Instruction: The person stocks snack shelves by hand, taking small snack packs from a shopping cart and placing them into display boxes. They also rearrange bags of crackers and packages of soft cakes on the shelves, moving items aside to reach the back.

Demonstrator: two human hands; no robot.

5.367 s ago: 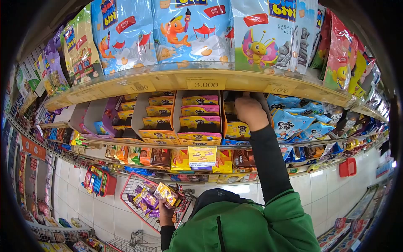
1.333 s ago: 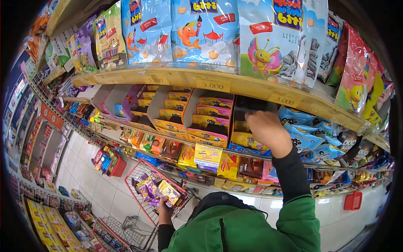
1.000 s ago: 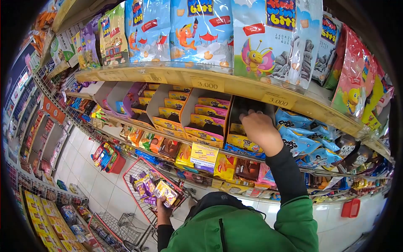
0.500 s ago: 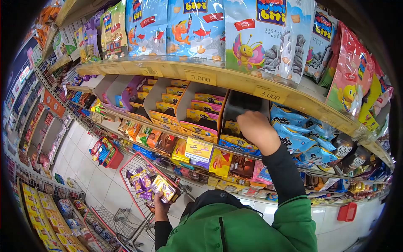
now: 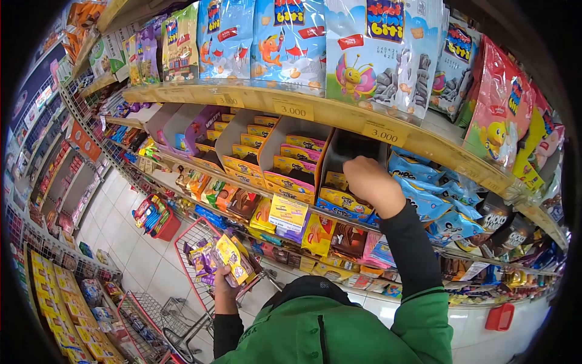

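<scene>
My left hand [image 5: 225, 290] is closed around a yellow snack packet [image 5: 233, 256], low over the shopping cart [image 5: 189, 241]. Purple snack packets [image 5: 199, 257] lie just beside and behind it. On the middle shelf, my right hand [image 5: 371, 185] reaches into a cardboard display box [image 5: 330, 159] with a dark interior. Its fingers are curled down, and the tips are hidden behind the hand. Small yellow and blue snack packs [image 5: 344, 200] stand at the front of that box, right under the fingers.
Above, a wooden shelf edge [image 5: 242, 97] carries large snack bags [image 5: 364, 54]. Blue packets [image 5: 424, 197] fill the space right of my hand. Other display boxes [image 5: 291, 167] stand to the left. A red basket of packets [image 5: 165, 227] and another cart [image 5: 142, 327] are on the floor.
My left hand has risen slightly and tilted the yellow packet, so more of its front shows. My right hand stays at the same display box, with its fingers slightly shifted.
</scene>
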